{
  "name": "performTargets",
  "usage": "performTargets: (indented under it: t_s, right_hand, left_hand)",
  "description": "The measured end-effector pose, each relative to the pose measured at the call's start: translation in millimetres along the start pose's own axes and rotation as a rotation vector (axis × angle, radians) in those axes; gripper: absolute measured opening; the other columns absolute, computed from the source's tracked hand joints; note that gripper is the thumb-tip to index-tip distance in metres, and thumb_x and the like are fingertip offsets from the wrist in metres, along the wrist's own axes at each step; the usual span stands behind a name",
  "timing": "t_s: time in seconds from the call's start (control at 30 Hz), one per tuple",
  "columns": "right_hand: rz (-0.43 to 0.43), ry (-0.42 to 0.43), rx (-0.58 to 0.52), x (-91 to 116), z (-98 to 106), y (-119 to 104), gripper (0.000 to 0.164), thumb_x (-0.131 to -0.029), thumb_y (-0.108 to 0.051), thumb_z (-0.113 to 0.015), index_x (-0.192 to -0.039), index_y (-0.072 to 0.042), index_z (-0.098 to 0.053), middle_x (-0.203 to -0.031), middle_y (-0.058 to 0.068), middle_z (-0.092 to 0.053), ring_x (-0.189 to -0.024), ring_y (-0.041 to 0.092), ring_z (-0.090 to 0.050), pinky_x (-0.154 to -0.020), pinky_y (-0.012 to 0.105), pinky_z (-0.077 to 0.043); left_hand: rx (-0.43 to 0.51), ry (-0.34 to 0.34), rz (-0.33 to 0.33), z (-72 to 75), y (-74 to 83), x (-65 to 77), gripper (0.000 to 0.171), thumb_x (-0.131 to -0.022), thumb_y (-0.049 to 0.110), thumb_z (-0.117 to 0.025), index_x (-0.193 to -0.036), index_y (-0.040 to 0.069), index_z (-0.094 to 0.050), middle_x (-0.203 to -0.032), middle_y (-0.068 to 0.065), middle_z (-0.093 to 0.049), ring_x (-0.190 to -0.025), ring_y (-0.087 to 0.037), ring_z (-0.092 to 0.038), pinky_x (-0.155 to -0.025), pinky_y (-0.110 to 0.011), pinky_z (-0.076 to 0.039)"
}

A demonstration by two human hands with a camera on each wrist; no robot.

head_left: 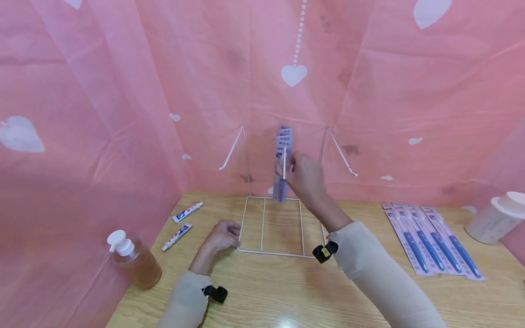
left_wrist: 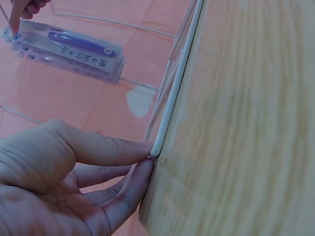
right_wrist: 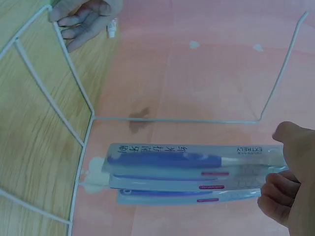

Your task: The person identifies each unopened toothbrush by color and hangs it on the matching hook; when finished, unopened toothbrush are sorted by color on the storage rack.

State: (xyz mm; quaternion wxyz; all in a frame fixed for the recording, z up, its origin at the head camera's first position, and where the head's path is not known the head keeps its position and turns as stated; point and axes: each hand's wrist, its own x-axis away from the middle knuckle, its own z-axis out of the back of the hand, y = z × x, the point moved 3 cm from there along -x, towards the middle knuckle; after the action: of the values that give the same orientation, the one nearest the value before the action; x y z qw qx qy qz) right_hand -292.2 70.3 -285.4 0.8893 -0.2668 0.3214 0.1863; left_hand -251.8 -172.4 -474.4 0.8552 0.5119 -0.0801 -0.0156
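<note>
A white wire rack point(head_left: 271, 253) stands on the table, its base flat and three hook arms rising at the back. My left hand point(head_left: 222, 234) pinches the base's front left corner between thumb and fingers, as the left wrist view shows close up. Several packaged toothbrushes point(head_left: 281, 189) hang one behind another on the middle hook. At their upper end my right hand point(head_left: 307, 175) pinches the front package, thumb on one side and curled fingers on the other. Blue-purple handles show through the clear packs point(right_wrist: 167, 162) in the right wrist view.
Two small toothpaste tubes point(head_left: 177, 237) lie left of the rack, near a pump bottle point(head_left: 137, 266) of amber liquid. On the right, several packaged toothbrushes point(head_left: 430, 241) lie fanned out beside a white container point(head_left: 494, 218). Pink curtain point(head_left: 205, 68) hangs behind; the outer hooks point(head_left: 342, 152) are bare.
</note>
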Motion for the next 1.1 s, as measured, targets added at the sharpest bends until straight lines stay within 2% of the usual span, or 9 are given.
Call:
performTargets:
  t_s: [0.13,0.27,0.43,0.67,0.77,0.87,0.93,1.0,1.1]
  right_hand:
    - [0.004,-0.085,0.047,11.1,2.5,7.5,0.044,-0.087,-0.038,-0.074,-0.095,0.004,-0.064,-0.079,0.014,-0.064,-0.065,0.027,-0.059,-0.054,0.040,-0.048]
    - [-0.005,-0.127,0.040,20.9,8.8,34.1,0.052,-0.091,-0.038,-0.071,-0.111,0.009,-0.061,-0.090,0.021,-0.066,-0.076,0.033,-0.063,-0.061,0.045,-0.053]
    - [-0.074,-0.180,0.020,40.4,27.6,94.6,0.049,-0.096,-0.028,-0.064,-0.115,0.017,-0.056,-0.093,0.034,-0.063,-0.083,0.046,-0.063,-0.070,0.056,-0.052]
    - [-0.234,-0.341,0.256,70.9,59.3,192.4,0.059,-0.099,-0.039,-0.056,-0.119,0.016,-0.053,-0.113,0.041,-0.053,-0.091,0.053,-0.058,-0.068,0.061,-0.049]
    - [-0.294,-0.413,0.300,77.5,64.8,227.4,0.066,-0.100,-0.044,-0.053,-0.122,0.018,-0.051,-0.115,0.042,-0.051,-0.096,0.055,-0.055,-0.068,0.060,-0.049]
    - [-0.329,-0.468,0.314,82.6,68.6,252.4,0.065,-0.100,-0.041,-0.053,-0.119,0.021,-0.050,-0.111,0.044,-0.052,-0.093,0.055,-0.055,-0.067,0.059,-0.049]
    - [-0.334,-0.490,0.321,85.8,68.6,262.5,0.058,-0.100,-0.037,-0.054,-0.105,0.021,-0.054,-0.096,0.040,-0.057,-0.081,0.050,-0.058,-0.061,0.054,-0.049]
    - [-0.329,-0.508,0.319,89.1,67.0,268.8,0.048,-0.099,-0.032,-0.054,-0.087,0.015,-0.056,-0.079,0.032,-0.057,-0.068,0.041,-0.057,-0.055,0.048,-0.046]
    - [-0.358,-0.560,0.303,95.9,63.8,276.0,0.041,-0.098,-0.028,-0.053,-0.068,0.000,-0.049,-0.063,0.014,-0.050,-0.057,0.028,-0.048,-0.049,0.039,-0.039]
  left_hand:
    - [0.002,0.008,-0.005,0.4,-1.7,2.9,0.050,-0.065,-0.016,-0.077,-0.113,-0.012,-0.064,-0.091,-0.013,-0.063,-0.080,-0.021,-0.062,-0.076,-0.033,-0.053]
    - [0.015,0.018,-0.005,0.2,-2.0,3.7,0.049,-0.066,-0.017,-0.076,-0.113,-0.012,-0.064,-0.092,-0.013,-0.063,-0.080,-0.021,-0.063,-0.076,-0.033,-0.054]
    - [0.018,0.011,-0.003,0.0,-1.4,3.4,0.049,-0.066,-0.017,-0.076,-0.114,-0.011,-0.064,-0.093,-0.013,-0.062,-0.081,-0.021,-0.063,-0.074,-0.032,-0.054]
    - [0.017,0.019,-0.009,8.6,-2.4,4.0,0.050,-0.066,-0.017,-0.075,-0.114,-0.011,-0.064,-0.093,-0.014,-0.062,-0.081,-0.022,-0.063,-0.074,-0.033,-0.054]
    - [0.025,0.035,-0.005,12.6,-4.8,5.8,0.050,-0.065,-0.018,-0.075,-0.113,-0.012,-0.064,-0.092,-0.014,-0.062,-0.080,-0.022,-0.063,-0.073,-0.033,-0.054]
    - [0.025,0.040,-0.003,13.4,-7.4,7.6,0.050,-0.065,-0.018,-0.076,-0.113,-0.012,-0.064,-0.092,-0.014,-0.062,-0.080,-0.022,-0.062,-0.073,-0.032,-0.054]
    - [0.025,0.041,0.007,13.8,-8.8,8.4,0.050,-0.065,-0.018,-0.076,-0.113,-0.012,-0.064,-0.092,-0.014,-0.062,-0.080,-0.022,-0.062,-0.072,-0.032,-0.054]
    - [0.024,0.041,0.018,14.9,-9.9,9.1,0.051,-0.065,-0.018,-0.075,-0.114,-0.012,-0.064,-0.092,-0.014,-0.062,-0.080,-0.022,-0.062,-0.073,-0.032,-0.054]
    - [0.028,0.043,0.030,15.7,-9.3,9.4,0.051,-0.066,-0.018,-0.075,-0.115,-0.011,-0.064,-0.093,-0.013,-0.062,-0.081,-0.022,-0.062,-0.073,-0.031,-0.054]
